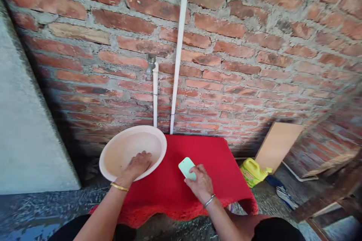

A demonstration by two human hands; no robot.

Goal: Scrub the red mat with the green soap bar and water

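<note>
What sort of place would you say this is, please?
Probably a simple washing area, judging by the tap on the brick wall, the basin and the wet-looking floor.

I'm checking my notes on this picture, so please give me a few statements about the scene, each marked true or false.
1. The left hand is inside the basin. True.
2. The right hand is touching the tap. False: it holds a flat, pale green object above or on the cloth; which of the two, I cannot tell.
3. The cloth is blue. False: it is red.
4. The yellow jug is to the right of the cloth. True.
5. The left wrist is bare. False: it wears a gold-coloured bracelet.
</note>
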